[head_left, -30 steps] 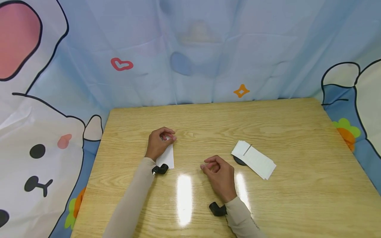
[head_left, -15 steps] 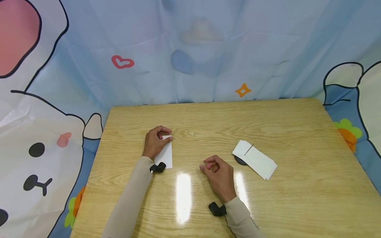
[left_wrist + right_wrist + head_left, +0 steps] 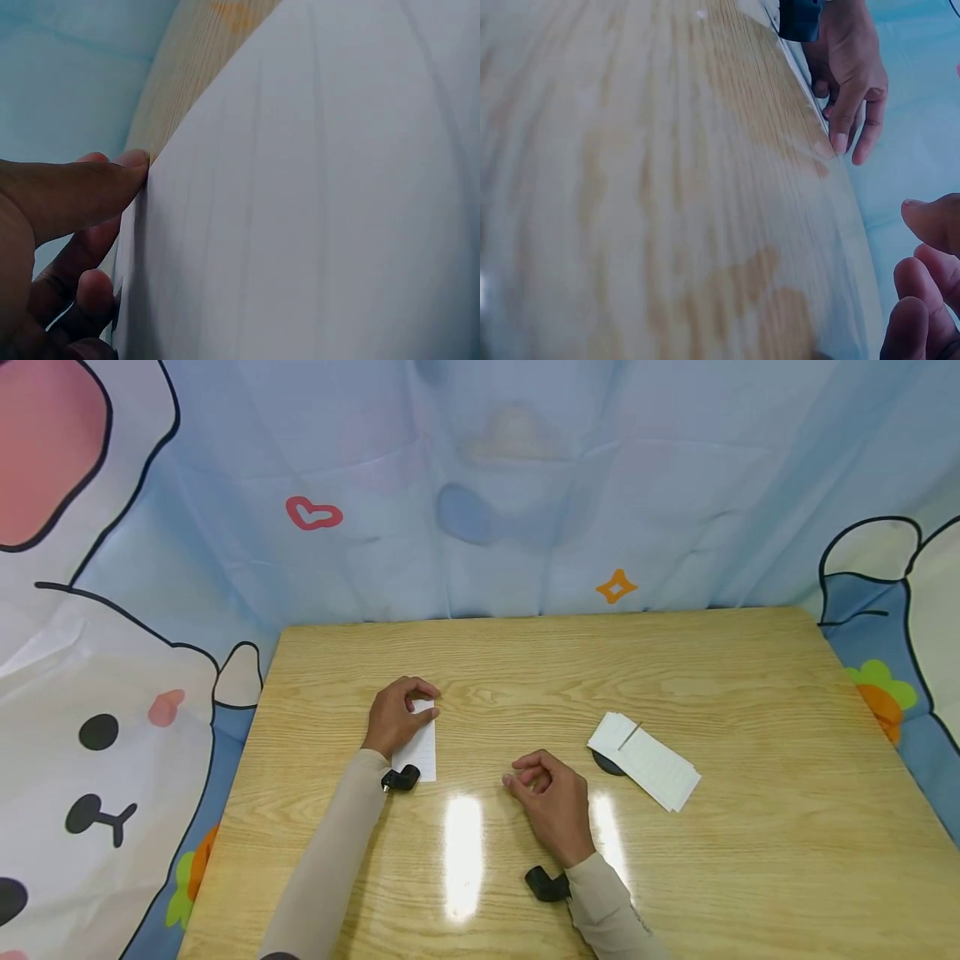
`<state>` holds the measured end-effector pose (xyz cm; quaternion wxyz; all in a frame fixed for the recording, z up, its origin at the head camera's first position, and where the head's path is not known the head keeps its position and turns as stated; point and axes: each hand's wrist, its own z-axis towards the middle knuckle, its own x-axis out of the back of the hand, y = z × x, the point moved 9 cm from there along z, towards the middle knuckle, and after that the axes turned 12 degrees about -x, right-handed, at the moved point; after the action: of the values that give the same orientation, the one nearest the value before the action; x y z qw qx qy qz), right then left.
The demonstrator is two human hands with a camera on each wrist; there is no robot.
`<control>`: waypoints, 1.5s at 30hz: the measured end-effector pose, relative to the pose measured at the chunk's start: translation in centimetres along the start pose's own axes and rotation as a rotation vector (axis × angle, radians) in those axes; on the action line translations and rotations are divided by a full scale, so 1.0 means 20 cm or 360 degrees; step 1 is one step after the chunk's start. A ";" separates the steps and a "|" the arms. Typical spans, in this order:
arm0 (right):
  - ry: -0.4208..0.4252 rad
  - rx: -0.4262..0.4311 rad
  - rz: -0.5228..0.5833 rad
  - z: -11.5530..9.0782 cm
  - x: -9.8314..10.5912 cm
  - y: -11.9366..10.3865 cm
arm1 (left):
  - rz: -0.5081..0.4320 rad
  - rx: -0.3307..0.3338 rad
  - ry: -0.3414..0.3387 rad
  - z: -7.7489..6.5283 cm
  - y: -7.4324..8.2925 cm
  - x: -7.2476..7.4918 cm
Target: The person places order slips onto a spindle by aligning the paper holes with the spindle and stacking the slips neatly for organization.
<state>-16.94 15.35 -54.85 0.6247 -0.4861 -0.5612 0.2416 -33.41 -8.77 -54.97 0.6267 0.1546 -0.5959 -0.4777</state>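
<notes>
A white slip of lined paper (image 3: 422,752) lies on the left part of the wooden table. My left hand (image 3: 397,718) is over its far end, with the thumb (image 3: 124,184) touching the edge of the paper; thumb and index finger stand apart in the head view. My wrist covers part of the slip. My right hand (image 3: 553,802) is near the middle, fingers loosely bent and holding nothing. To its right is a pile of white paper slips (image 3: 656,768), with a thin brownish strip (image 3: 628,737) across it. A dark round object (image 3: 606,763) shows partly from beneath the pile.
The pale wooden table (image 3: 765,693) reaches back to a light blue curtain (image 3: 525,527) with cartoon figures. A black wrist camera (image 3: 402,777) is on the left wrist, another wrist camera (image 3: 547,885) on the right.
My left hand has shifted slightly on the paper, with a little more of the slip showing and the thumb and index finger slightly wider apart. My right hand stays nearly still.
</notes>
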 end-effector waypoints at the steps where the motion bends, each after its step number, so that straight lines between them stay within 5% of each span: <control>1: -0.0003 0.0000 -0.0012 0.00 0.00 0.00 | 0.0003 0.0001 -0.0008 0.00 0.00 0.00; 12: -0.0136 -0.0016 -0.0344 0.00 -0.12 -0.05 | -0.0003 0.0067 -0.0084 0.01 0.00 0.00; 23: -0.0184 0.0061 -0.0489 0.04 -0.24 -0.13 | 0.0219 0.0082 -0.0112 0.01 0.01 0.00; 45: -0.0170 0.0069 -0.0650 0.10 -0.33 -0.18 | 0.0231 0.0142 -0.0117 0.01 0.00 -0.01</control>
<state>-21.39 9.02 -55.06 0.6404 -0.3352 -0.6751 0.1474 -33.48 -8.53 -55.01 0.6299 0.1213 -0.6488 -0.4093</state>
